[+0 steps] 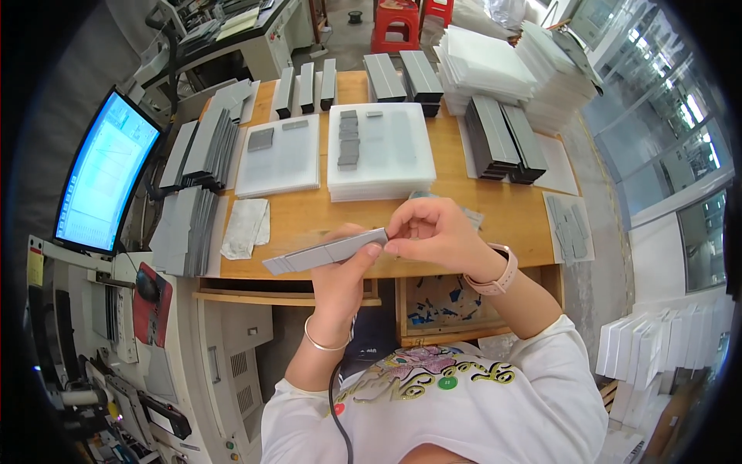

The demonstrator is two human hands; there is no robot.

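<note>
A long, flat grey strip (309, 257) lies tilted across my left hand (340, 271), whose thumb presses on its upper face while the fingers pass underneath. Thin lines cross the strip. At its right end my right hand (433, 230) is pinched, thumb and forefinger touching the end or holding something too small to make out. Both hands are over the front edge of the wooden table (297, 222). Beyond them stands a stack of translucent white sheets (398, 155) with small grey pieces (349, 143) on top. A crumpled whitish cloth (246, 228) rests to the left of my hands.
Stacked grey strips (205, 151) line the table's left side; more dark-edged stacks (495, 135) stand at right. An open drawer (452, 301) below holds blue scraps. A lit monitor (108, 170) is at left. Loose grey strips (570, 228) lie on a white sheet at right.
</note>
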